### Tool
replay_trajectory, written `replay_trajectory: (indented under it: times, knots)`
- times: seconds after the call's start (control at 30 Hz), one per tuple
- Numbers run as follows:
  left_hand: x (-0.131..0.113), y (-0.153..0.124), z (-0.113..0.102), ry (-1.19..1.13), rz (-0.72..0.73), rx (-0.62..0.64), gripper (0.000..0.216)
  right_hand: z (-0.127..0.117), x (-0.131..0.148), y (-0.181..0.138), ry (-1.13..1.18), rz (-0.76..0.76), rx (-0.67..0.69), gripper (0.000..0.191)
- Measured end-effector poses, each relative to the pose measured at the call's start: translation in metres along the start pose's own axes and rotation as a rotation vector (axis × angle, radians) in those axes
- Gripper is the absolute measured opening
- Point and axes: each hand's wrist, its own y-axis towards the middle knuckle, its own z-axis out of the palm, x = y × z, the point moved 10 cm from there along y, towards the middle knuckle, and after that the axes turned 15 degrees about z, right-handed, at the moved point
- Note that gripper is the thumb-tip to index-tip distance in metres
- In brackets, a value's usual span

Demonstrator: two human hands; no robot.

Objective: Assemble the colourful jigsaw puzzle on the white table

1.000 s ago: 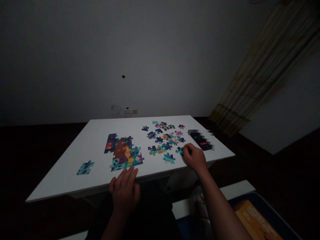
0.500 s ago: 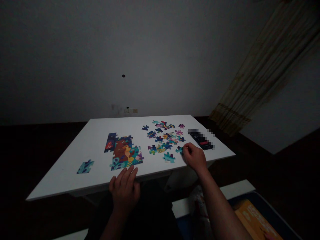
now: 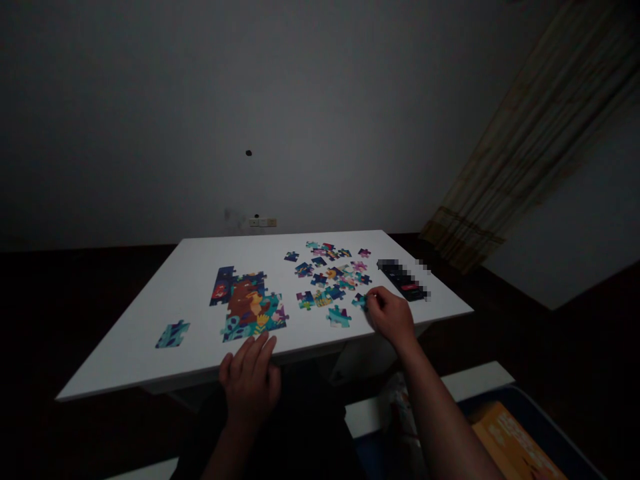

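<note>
My left hand (image 3: 251, 380) rests on the table's front edge, fingers stretched out and holding nothing. Just beyond its fingertips lies a joined section of jigsaw puzzle (image 3: 253, 305) with a brown bear among plants. My right hand (image 3: 390, 315) is closed at the right of the loose pieces, its fingertips on a teal and dark blue puzzle piece (image 3: 359, 301) that is partly hidden by the fingers. To the left of that hand lies a light teal puzzle piece (image 3: 339, 317). Several loose puzzle pieces (image 3: 330, 273) are spread behind it. A separate teal leaf-patterned piece (image 3: 173, 334) lies at the far left.
A dark, partly pixelated object (image 3: 404, 280) lies on the white table (image 3: 135, 333) near its right edge. An orange box (image 3: 515, 440) sits in a blue container below right. Behind the table are a wall with sockets (image 3: 263, 222) and a curtain (image 3: 480, 187).
The view has shifted very slightly. Both hands and all the puzzle pieces stay where they were.
</note>
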Motion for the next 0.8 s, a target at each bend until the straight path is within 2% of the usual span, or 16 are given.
replay_trajectory:
  times: [0.37, 0.57, 0.67, 0.8]
  knots:
    - [-0.001, 0.004, -0.005, 0.012, -0.011, -0.004, 0.036, 0.001, 0.0, 0.0, -0.001, 0.009, 0.026, 0.03]
    - [0.001, -0.003, 0.001, -0.021, -0.022, 0.008, 0.038, 0.017, -0.001, 0.014, 0.02, 0.027, 0.215, 0.032]
    - [0.004, -0.008, 0.003, -0.05, -0.076, 0.0, 0.037, 0.028, 0.008, 0.027, 0.01, -0.094, 0.283, 0.037]
    - [0.003, -0.009, 0.003, -0.049, -0.092, -0.023, 0.035, 0.052, 0.028, 0.048, -0.172, -0.302, 0.32, 0.036]
